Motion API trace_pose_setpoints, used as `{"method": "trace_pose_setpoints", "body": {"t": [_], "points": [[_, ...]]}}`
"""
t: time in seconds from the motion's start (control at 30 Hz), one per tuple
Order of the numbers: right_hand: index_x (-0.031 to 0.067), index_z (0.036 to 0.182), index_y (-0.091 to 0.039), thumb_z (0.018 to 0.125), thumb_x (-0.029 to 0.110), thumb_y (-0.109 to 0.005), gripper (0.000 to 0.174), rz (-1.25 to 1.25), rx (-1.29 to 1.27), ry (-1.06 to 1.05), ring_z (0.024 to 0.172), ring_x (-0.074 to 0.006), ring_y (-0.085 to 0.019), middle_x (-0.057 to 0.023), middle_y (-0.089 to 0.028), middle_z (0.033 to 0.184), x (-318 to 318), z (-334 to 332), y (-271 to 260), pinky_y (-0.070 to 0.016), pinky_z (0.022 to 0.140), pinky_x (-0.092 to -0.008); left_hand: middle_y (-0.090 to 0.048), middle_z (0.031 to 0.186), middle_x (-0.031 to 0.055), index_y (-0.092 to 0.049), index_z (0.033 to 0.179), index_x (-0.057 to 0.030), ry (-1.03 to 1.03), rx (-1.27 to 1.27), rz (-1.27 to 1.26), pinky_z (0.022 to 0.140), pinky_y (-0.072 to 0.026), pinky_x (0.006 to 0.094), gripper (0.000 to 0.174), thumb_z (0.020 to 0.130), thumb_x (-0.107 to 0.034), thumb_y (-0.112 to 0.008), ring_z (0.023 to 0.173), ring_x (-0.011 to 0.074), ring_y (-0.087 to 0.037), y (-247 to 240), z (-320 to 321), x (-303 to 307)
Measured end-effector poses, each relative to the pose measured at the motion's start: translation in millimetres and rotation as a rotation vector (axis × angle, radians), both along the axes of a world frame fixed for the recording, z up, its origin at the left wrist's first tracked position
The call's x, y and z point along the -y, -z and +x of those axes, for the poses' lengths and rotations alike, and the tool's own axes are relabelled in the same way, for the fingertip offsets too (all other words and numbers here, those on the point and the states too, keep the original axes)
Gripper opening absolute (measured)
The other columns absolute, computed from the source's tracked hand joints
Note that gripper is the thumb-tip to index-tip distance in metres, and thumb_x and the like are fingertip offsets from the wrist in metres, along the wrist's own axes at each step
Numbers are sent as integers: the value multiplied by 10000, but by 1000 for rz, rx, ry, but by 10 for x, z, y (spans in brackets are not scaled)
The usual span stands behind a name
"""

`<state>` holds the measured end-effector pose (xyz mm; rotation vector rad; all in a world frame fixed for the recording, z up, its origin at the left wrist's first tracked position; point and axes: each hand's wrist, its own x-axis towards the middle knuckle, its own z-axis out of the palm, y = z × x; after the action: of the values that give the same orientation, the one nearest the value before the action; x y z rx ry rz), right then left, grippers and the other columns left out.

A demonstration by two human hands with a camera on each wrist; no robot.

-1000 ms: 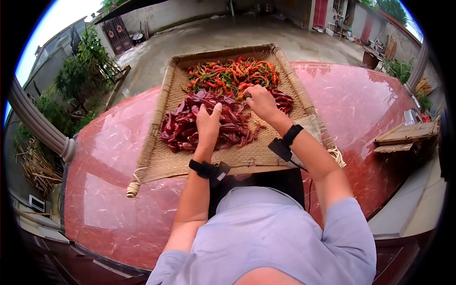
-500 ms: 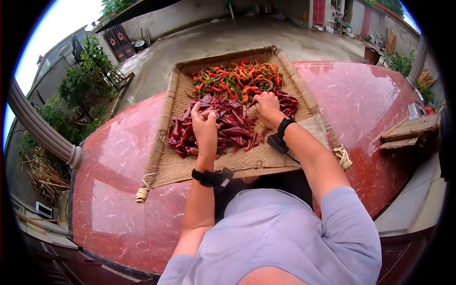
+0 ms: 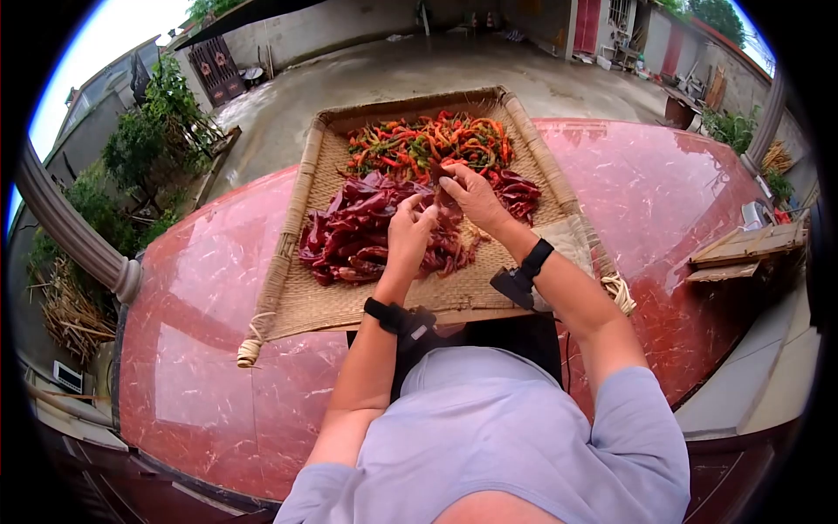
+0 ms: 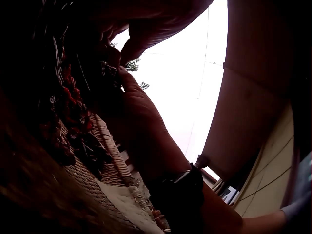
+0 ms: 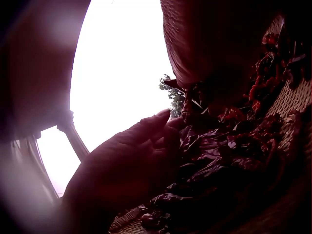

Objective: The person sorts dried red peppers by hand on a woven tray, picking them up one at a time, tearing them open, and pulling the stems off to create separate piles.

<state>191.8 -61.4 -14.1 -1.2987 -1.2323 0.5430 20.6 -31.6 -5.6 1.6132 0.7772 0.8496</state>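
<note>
R hand [image 3: 474, 199] and L hand [image 3: 410, 234] are both pinching one dried red chili [image 3: 436, 177], R at top, L at lower end. It's hanging just above the dark chili pile [image 3: 353, 234] on the woven tray [image 3: 305, 301], w/ orange-green chilies [image 3: 410, 140] lying beyond the grip.

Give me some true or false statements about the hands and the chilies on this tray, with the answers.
1. The left hand and the right hand pinch one dark red chili between them. True.
2. The woven tray lies on grass. False: it lies on a glossy red surface.
3. The mixed orange, green and red chilies lie at the tray's far end, beyond the dark red pile. True.
4. The left hand lies flat on the glossy red surface. False: it is above the dark red pile, fingers curled on the chili.
</note>
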Motion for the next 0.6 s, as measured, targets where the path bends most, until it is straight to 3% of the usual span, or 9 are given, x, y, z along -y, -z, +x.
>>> {"method": "trace_pose_setpoints", "body": {"t": [0.07,0.2,0.3,0.4,0.43,0.47,0.5,0.53,0.6], "points": [[38,1089,-563,987,238,-551,225,20,-71,-13,779,-100,-578,-31,-603,861,-28,24,36,-475,675,-290,-610,818,31,-560,1251,18,28,-122,34,537,-422,237,407,956,-257,-609,585,77,-511,58,26,-50],[24,1070,-563,986,238,-548,230,-81,-295,-69,732,-91,-549,-34,-601,859,137,-134,-136,-482,659,-272,-649,751,27,-655,1031,14,47,-22,23,579,-455,266,282,927,-247,-633,636,92,-564,78,53,25],[43,1127,-536,1001,256,-541,248,-46,-232,-78,733,-74,-597,-19,-624,887,107,-136,-14,-520,563,-253,-594,750,7,-633,1044,9,10,-96,133,520,-412,242,283,952,-257,-620,568,66,-491,88,34,8],[37,1157,-546,996,257,-545,272,-144,-97,133,707,-99,-610,-49,-633,899,114,-100,4,-517,563,-262,-662,749,64,-653,992,27,-134,-70,59,595,-470,291,281,924,-245,-632,642,114,-590,39,-11,-34],[28,1119,-564,980,258,-555,269,-189,-46,168,731,-152,-622,-68,-637,877,108,-92,3,-509,617,-312,-661,758,58,-652,967,36,-182,-67,126,584,-472,281,281,930,-242,-626,641,113,-594,48,-13,-95],[19,1082,-582,964,258,-565,267,-233,5,204,755,-204,-634,-87,-640,854,85,-81,5,-501,671,-363,-659,780,52,-560,1230,32,-164,-15,19,560,-470,258,384,928,-193,-630,619,101,-576,35,-29,-143],[21,1105,-591,938,276,-581,305,-226,271,323,785,-309,-640,-130,-660,885,20,-48,72,-493,730,-436,-651,779,48,-411,1356,17,-188,74,-9,551,-470,249,515,925,-162,-627,611,95,-564,-69,-46,-81],[28,1136,-601,919,284,-590,335,-244,329,345,866,-362,-633,-160,-665,938,-12,-69,43,-486,776,-469,-644,778,45,-262,1483,2,-213,163,-38,543,-469,240,681,922,-131,-625,604,90,-553,-168,-76,-3],[32,1152,-612,909,278,-596,346,-160,515,380,950,-351,-626,-177,-659,1020,-86,-152,117,-490,815,-449,-633,787,49,-8,1539,-38,-222,150,1,534,-467,231,876,915,-94,-620,603,79,-538,-209,-101,16]]}}
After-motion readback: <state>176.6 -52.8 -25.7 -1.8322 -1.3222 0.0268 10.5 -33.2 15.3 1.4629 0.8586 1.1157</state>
